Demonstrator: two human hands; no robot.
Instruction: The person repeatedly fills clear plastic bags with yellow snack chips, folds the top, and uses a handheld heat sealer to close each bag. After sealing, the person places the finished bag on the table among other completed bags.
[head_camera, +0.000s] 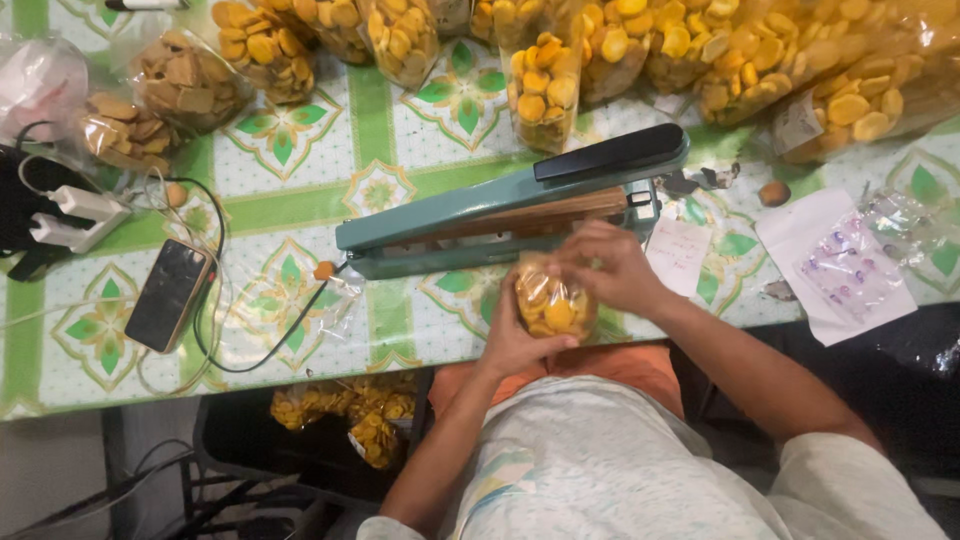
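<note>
Both hands, left hand (515, 335) | right hand (610, 265) | grip cookie bag (553, 305) | probably unsealed

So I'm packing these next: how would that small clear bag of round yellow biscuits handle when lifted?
The small clear bag of round yellow biscuits probably feels light and lumpy. Its thin film looks floppy and slippery, so both the left hand and right hand steady it. The biscuits likely crack if squeezed.

A small clear plastic bag (552, 305) packed with round yellow-orange biscuits sits upright at the near edge of the table, just in front of the teal heat sealer. Its lower part is full and bulging; its top is gathered and mostly hidden. It lies right of centre, held from both sides.
</note>
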